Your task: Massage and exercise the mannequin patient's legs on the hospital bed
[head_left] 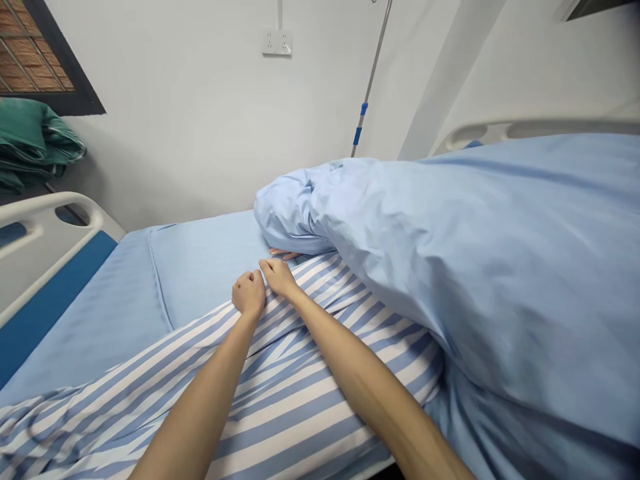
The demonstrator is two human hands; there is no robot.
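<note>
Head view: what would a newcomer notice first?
The left hand and right hand, closed side by side near centre at the far edge of the striped cloth. Then the bulky blue bedding filling the right side, with another person's fingers showing beneath its edge beyond the hands.

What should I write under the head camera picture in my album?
Left hand and right hand closed, seemingly gripping striped fabric on a bed beside a bunched blue cover.
</note>
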